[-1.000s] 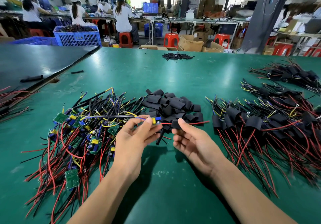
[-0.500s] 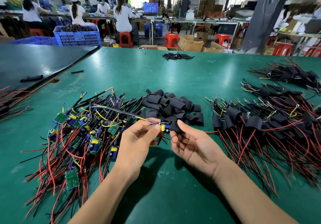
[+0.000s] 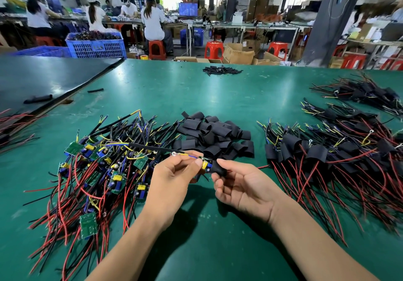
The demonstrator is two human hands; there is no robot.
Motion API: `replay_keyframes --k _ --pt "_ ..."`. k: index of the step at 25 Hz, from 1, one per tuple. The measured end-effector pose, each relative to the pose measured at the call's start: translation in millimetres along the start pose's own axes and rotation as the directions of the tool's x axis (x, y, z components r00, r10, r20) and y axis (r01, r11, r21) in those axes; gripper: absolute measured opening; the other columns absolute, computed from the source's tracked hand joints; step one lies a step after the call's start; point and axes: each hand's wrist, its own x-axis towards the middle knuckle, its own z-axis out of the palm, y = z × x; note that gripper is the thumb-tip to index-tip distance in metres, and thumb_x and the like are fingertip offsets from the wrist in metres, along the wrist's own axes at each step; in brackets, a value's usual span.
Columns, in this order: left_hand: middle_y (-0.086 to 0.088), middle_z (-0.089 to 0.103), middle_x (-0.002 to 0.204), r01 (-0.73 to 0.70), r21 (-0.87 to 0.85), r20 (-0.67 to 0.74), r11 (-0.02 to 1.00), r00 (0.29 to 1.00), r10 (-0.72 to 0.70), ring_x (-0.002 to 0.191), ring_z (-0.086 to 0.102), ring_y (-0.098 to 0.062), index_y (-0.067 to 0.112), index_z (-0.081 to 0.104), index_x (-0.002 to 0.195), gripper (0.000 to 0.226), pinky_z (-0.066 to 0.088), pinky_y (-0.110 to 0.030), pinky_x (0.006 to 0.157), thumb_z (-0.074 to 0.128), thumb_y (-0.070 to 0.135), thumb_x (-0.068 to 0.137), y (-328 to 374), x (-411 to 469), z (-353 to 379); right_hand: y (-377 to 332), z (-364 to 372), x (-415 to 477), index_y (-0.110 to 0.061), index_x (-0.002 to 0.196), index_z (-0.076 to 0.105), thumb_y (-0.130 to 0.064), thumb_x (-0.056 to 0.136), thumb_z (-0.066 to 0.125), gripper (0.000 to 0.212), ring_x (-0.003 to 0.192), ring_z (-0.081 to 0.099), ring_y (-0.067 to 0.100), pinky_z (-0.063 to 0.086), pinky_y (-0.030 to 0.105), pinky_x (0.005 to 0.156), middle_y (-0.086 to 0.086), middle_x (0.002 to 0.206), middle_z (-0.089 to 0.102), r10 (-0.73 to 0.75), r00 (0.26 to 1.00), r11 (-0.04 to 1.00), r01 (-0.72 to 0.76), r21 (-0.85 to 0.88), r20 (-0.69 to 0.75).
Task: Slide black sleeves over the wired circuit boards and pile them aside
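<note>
Sleeving step: circuit board (image 3: 204, 164) is pinched by left hand (image 3: 172, 178), black sleeve (image 3: 218, 169) gripped by right hand (image 3: 244, 190) and partly drawn on; full seating is judged required next.

The table (image 3: 196, 97) is teal green, its left mat (image 3: 43, 78) black. The held board (image 3: 205, 164) carries a yellow part and a blue-and-yellow wire (image 3: 187, 155); its sleeve (image 3: 218, 168) is black, like the sleeve pile (image 3: 216, 131). Loose boards (image 3: 74, 148) are green with yellow and blue parts, their wires (image 3: 63, 202) red, black, yellow and blue. Stools (image 3: 214, 49) are red, the crate (image 3: 98, 46) blue.
</note>
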Motion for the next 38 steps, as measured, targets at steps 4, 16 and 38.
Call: replay_keyframes --k 4,16,38 --pt "0.003 0.075 0.09 -0.02 0.04 0.046 0.999 0.999 0.018 0.08 0.067 -0.004 0.008 0.071 0.094 0.007 0.051 -0.014 0.069 0.065 0.005 0.092 0.6 -0.2 -1.0 -1.4 -1.7 -1.0 0.0 0.075 0.073 -0.021 0.075 0.075 0.021 0.052 0.057 0.015 0.055 0.026 0.05 0.011 0.073 0.065 0.027 0.999 0.999 -0.025 -0.049 0.032" --pt "-0.008 0.07 0.081 0.238 -0.223 0.06 0.945 0.971 -0.231 0.071 0.066 -0.021 0.007 0.062 0.093 0.005 0.052 -0.024 0.059 0.063 0.012 0.093 3.9 -0.7 5.6 10.9 0.0 9.8 -0.017 0.092 0.069 -0.038 0.084 0.072 0.023 0.046 0.044 0.014 0.039 0.022 0.044 0.004 0.065 0.059 -0.374 0.927 0.895 0.35 -0.278 -0.037" --pt "-0.011 0.073 0.08 0.34 -0.265 0.057 0.903 0.94 -0.337 0.058 0.06 -0.013 0.003 0.066 0.089 0.037 0.048 -0.021 0.055 0.068 0.038 0.08 1.4 6.1 1.1 17.6 -1.2 10.3 -0.008 0.103 0.067 -0.03 0.074 0.079 0.038 0.059 0.067 0.023 0.054 0.028 0.058 0.016 0.087 0.076 -0.629 0.769 0.707 0.626 -0.329 0.113"
